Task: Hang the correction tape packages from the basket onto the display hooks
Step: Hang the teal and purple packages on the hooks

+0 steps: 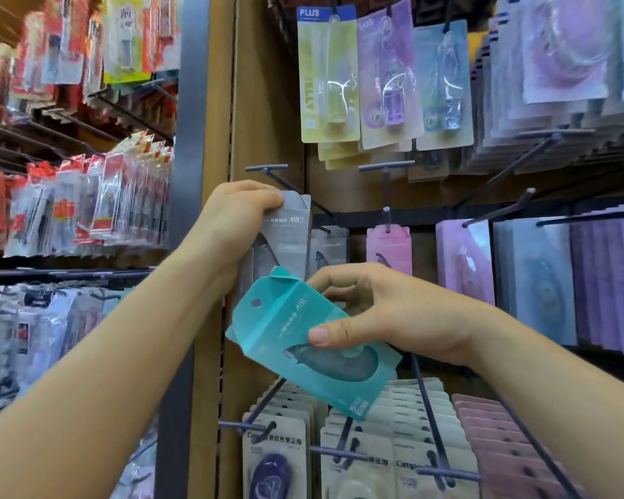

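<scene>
R hand (386,315) pinches teal pkg (285,318), axis diagonal, hole end up-left; L hand (231,221) grips upright grey pkg (290,243).

Both bare arms are up. The left arm (105,354) comes in from 7 o'clock, and the left hand (236,225) sits high, fingers curled over the top edge of a grey package (290,228). The right arm (555,376) enters from 4 o'clock. The right hand (389,315), at 5 o'clock of the left, pinches a teal package (289,336), thumb flat on its face.
</scene>
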Demonstrator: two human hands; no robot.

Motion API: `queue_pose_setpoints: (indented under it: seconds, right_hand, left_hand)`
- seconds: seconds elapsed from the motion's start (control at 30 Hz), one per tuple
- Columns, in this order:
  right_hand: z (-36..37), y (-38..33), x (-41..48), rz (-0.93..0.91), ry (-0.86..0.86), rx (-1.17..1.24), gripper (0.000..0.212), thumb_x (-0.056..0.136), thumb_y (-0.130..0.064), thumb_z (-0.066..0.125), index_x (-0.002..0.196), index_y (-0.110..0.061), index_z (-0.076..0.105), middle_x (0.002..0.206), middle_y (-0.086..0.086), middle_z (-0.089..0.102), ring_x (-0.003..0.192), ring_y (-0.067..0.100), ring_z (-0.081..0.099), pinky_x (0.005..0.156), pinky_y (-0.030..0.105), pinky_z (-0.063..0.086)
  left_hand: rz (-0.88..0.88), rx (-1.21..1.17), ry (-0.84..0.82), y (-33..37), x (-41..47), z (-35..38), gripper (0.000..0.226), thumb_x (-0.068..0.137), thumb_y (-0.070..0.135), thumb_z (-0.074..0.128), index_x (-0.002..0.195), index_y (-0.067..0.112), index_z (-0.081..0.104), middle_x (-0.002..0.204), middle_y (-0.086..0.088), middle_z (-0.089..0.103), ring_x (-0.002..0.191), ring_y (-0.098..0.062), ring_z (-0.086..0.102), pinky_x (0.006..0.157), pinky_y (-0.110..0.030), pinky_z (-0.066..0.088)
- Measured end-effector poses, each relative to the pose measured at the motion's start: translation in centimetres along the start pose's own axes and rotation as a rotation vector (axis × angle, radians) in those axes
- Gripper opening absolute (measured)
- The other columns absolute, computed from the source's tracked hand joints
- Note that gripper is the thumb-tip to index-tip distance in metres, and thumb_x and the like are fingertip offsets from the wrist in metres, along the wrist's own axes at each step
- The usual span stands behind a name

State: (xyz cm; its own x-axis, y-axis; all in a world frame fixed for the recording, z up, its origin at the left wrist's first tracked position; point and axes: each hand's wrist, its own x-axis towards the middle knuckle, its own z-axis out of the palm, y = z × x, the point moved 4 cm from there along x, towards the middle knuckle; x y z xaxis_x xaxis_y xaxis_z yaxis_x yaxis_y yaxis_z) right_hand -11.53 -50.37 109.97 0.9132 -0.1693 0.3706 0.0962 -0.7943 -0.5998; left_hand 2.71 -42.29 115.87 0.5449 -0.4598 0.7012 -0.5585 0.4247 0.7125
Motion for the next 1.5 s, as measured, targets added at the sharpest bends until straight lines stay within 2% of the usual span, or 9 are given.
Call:
queue_pose_setpoints:
  seconds: [0.13, 0.43, 0.57, 0.7, 0.8, 0.93, 1.17, 1.33, 1.5]
  right_hand:
    - [0.1, -0.7, -0.2, -0.052, -0.003, -0.047, 0.027, 0.087, -0.019, 0.074, 0.113, -0.020, 0.067, 0.113, 0.000, 0.071, 0.104, 0.016, 0.068, 0.097, 0.043, 0.055]
    - [-0.2, -0.5, -0.7, -0.034, -0.039, -0.117, 0.033, 0.084, -0.020, 0.074, 0.117, -0.019, 0.070, 0.112, -0.003, 0.073, 0.107, 0.012, 0.067, 0.097, 0.040, 0.054]
    - [-0.2, -0.5, -0.6, -0.039, -0.030, -0.130, 0.032, 0.084, -0.021, 0.074, 0.116, -0.020, 0.070, 0.111, -0.004, 0.072, 0.106, 0.011, 0.067, 0.099, 0.039, 0.052]
    - [0.0, -0.1, -0.4, -0.046, 0.001, -0.127, 0.032, 0.084, -0.021, 0.075, 0.116, -0.021, 0.070, 0.111, -0.003, 0.073, 0.105, 0.013, 0.068, 0.099, 0.038, 0.052]
    - [-0.5, 0.3, -0.6, -0.040, 0.008, -0.117, 0.032, 0.082, -0.021, 0.075, 0.114, -0.021, 0.071, 0.109, -0.004, 0.073, 0.104, 0.013, 0.068, 0.096, 0.037, 0.055]
    - [-1.0, 0.5, -0.7, -0.025, -0.011, -0.109, 0.036, 0.079, -0.018, 0.077, 0.114, -0.020, 0.071, 0.110, -0.003, 0.073, 0.098, 0.018, 0.072, 0.090, 0.037, 0.058]
    - [-2.4, 1.1, -1.1, 0.035, -0.012, -0.218, 0.032, 0.081, -0.021, 0.078, 0.110, -0.028, 0.070, 0.107, -0.010, 0.073, 0.098, 0.012, 0.071, 0.090, 0.038, 0.057]
    - [-5.1, 2.6, -2.5, 0.161, 0.141, -0.302, 0.022, 0.085, -0.030, 0.074, 0.105, -0.037, 0.067, 0.106, -0.013, 0.070, 0.101, 0.006, 0.067, 0.095, 0.040, 0.055]
    - [-7.3, 3.1, -3.5, 0.214, 0.305, -0.176, 0.030, 0.087, -0.019, 0.070, 0.114, -0.032, 0.065, 0.109, -0.007, 0.074, 0.100, 0.006, 0.070, 0.090, 0.035, 0.058]
  left_hand:
    - [-0.052, 0.006, -0.019, -0.1, -0.1, -0.1, 0.016, 0.100, 0.030, 0.051, 0.108, 0.021, 0.063, 0.097, -0.003, 0.061, 0.095, -0.019, 0.062, 0.084, -0.030, 0.052]
    - [-0.072, -0.087, -0.046, -0.6, -0.5, -0.2, 0.013, 0.097, 0.027, 0.058, 0.096, 0.021, 0.069, 0.097, -0.002, 0.067, 0.089, -0.017, 0.064, 0.069, -0.027, 0.052]
    - [-0.106, -0.041, -0.120, -1.0, -0.8, 0.7, 0.022, 0.101, 0.039, 0.048, 0.109, 0.025, 0.063, 0.107, -0.003, 0.064, 0.099, -0.020, 0.062, 0.090, -0.036, 0.053]
    - [0.008, 0.060, -0.168, -2.0, -2.1, -0.6, 0.042, 0.099, 0.036, 0.054, 0.138, 0.041, 0.039, 0.138, 0.010, 0.047, 0.121, -0.011, 0.046, 0.109, -0.040, 0.038]
    - [0.093, 0.097, -0.273, -3.6, -5.2, -1.6, 0.065, 0.083, 0.034, 0.071, 0.131, 0.053, 0.032, 0.123, 0.014, 0.055, 0.108, -0.008, 0.063, 0.089, -0.033, 0.056]
    - [0.178, 0.208, -0.356, -4.8, -6.2, -1.1, 0.079, 0.060, 0.043, 0.074, 0.127, 0.055, 0.035, 0.121, 0.016, 0.054, 0.101, 0.005, 0.063, 0.080, -0.018, 0.057]
    - [0.165, 0.356, -0.188, -4.9, -3.9, 1.6, 0.075, 0.072, 0.046, 0.080, 0.126, 0.039, 0.028, 0.097, 0.019, 0.052, 0.083, -0.009, 0.062, 0.058, -0.011, 0.052]
    - [0.206, 0.711, -0.141, -6.7, -0.9, 3.8, 0.084, 0.076, 0.048, 0.078, 0.137, 0.032, 0.023, 0.107, 0.004, 0.056, 0.079, -0.011, 0.056, 0.055, -0.017, 0.038]
    - [0.212, 0.902, -0.089, -9.5, 3.2, 7.3, 0.090, 0.076, 0.055, 0.076, 0.141, 0.026, 0.020, 0.124, -0.007, 0.053, 0.105, -0.026, 0.060, 0.074, -0.034, 0.051]
